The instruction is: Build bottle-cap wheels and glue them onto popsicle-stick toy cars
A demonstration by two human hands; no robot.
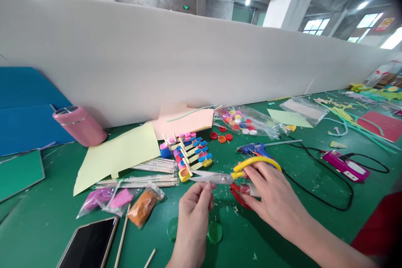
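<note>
My right hand (274, 194) holds a pair of scissors (221, 178) with one yellow and one red handle, the blades parted and pointing left. Just below the blades, my left hand (195, 213) is closed in a pinch; whatever lies between its fingertips is too small or hidden to name. Past the scissor tips lies a colourful craft piece (196, 155) of wooden sticks with blue, pink and yellow parts. A green bottle cap (215, 233) sits right of my left wrist, and another green cap (172, 229) is partly covered by that wrist.
A blue glue gun (256, 149) with a cable lies behind my right hand. Bagged clay (143, 208), a phone (89, 245) and wooden sticks (123, 234) are at left. Loose caps (222, 138), a bag of caps (241, 119) and a pink cup (80, 125) stand farther back.
</note>
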